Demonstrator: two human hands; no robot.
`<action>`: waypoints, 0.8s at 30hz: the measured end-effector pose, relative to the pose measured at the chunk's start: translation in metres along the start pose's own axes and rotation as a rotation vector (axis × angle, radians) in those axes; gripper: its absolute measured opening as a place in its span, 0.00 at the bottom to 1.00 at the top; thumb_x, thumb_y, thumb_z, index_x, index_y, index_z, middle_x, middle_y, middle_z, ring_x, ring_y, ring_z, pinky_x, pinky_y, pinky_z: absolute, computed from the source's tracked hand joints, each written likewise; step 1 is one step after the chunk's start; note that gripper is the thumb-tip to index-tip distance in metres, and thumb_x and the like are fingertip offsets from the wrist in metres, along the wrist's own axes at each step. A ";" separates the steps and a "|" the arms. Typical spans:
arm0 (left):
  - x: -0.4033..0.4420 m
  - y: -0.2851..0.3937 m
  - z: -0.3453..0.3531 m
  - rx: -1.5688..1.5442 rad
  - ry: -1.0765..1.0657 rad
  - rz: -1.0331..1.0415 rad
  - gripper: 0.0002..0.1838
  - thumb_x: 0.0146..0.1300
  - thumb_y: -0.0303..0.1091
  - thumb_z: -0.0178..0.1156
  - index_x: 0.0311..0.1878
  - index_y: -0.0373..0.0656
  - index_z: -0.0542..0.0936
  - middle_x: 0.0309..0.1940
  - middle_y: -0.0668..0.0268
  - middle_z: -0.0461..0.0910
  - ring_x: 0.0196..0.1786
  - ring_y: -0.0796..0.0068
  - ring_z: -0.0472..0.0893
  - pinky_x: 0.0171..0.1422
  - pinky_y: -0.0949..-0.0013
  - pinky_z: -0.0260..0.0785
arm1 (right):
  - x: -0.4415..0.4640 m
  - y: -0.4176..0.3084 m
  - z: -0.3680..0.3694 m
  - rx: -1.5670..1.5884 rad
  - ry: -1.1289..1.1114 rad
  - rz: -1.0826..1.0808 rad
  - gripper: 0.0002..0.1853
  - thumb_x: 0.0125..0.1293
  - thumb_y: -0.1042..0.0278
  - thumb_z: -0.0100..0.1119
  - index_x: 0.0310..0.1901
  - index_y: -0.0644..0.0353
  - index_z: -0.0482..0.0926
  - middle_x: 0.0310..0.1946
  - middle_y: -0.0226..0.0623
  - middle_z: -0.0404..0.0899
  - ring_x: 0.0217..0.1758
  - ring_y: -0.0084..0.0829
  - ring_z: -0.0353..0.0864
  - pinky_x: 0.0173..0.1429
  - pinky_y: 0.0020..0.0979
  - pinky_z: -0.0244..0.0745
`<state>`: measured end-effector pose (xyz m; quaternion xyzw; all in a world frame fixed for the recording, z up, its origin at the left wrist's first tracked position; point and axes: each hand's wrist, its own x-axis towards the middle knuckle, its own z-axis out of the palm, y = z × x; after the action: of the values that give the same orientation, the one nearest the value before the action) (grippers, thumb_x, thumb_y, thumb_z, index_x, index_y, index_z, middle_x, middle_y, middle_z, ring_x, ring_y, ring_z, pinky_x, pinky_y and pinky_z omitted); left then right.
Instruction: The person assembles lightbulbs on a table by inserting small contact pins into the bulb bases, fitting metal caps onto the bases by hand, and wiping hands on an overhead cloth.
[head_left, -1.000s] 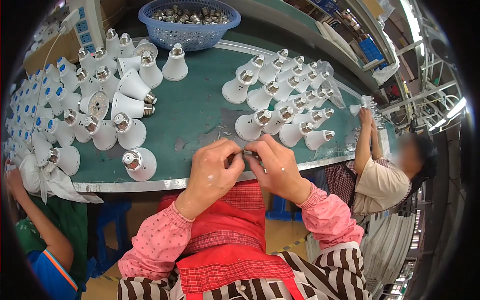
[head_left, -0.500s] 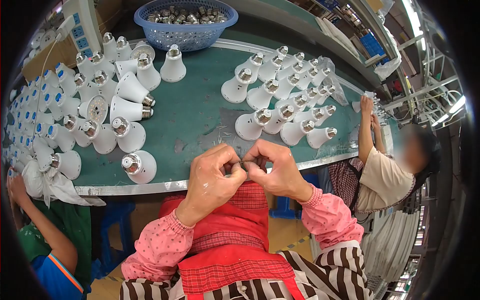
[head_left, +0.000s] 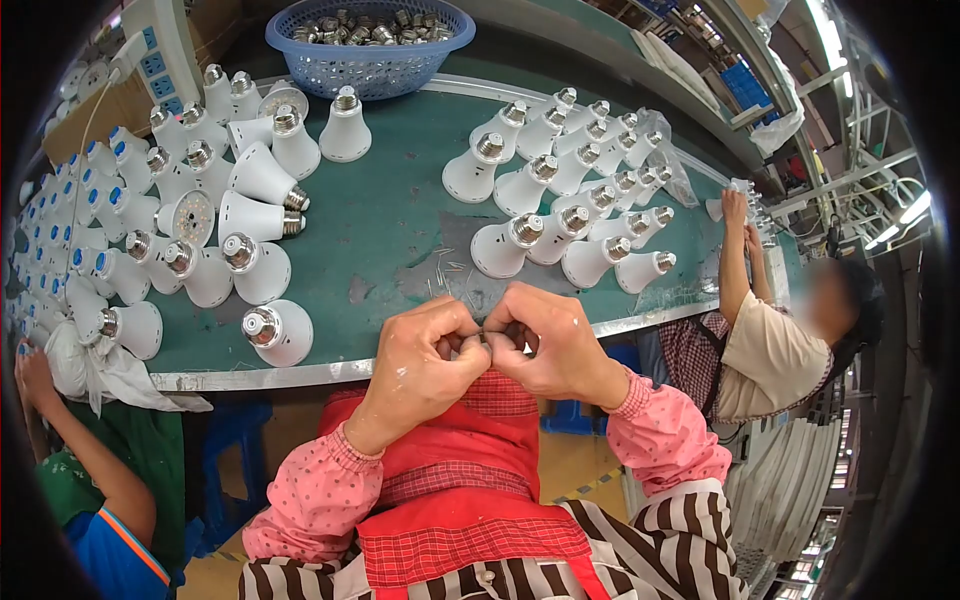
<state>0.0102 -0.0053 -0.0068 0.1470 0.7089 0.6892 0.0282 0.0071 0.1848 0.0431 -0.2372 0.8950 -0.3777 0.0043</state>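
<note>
My left hand (head_left: 425, 362) and my right hand (head_left: 550, 342) meet fingertip to fingertip just over the table's front edge. Both are closed in a pinch on something tiny and dark, mostly hidden by the fingers. Several thin metal pins (head_left: 455, 267) lie loose on the green tabletop (head_left: 385, 235) beyond my knuckles. To the left of my left hand, a white LED bulb (head_left: 279, 335) with a silver screw cap stands cap up. On the right, beyond my right hand, a group of similar bulbs (head_left: 503, 247) stands caps up.
A blue plastic basket (head_left: 370, 75) full of metal screw caps is at the back. More bulbs (head_left: 205, 272) crowd the left, some lying on their sides, others with blue ends. A co-worker's hand (head_left: 36, 375) is at far left; another person (head_left: 780, 350) works at right.
Both hands stay pinched together, with the fingertips drawn slightly closer and the small thing between them less visible. The bulbs have not moved.
</note>
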 end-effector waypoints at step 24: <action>-0.005 0.003 0.016 0.035 0.023 -0.054 0.05 0.59 0.20 0.65 0.29 0.34 0.79 0.26 0.72 0.77 0.25 0.91 0.68 0.27 0.76 0.59 | -0.024 0.009 0.011 -0.044 0.198 -0.091 0.09 0.59 0.83 0.68 0.37 0.63 0.78 0.29 0.39 0.77 0.27 0.35 0.80 0.31 0.32 0.74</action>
<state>0.0192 0.0095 -0.0050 0.1204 0.7249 0.6773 0.0359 0.0263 0.1936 0.0250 -0.2394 0.8873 -0.3796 -0.1065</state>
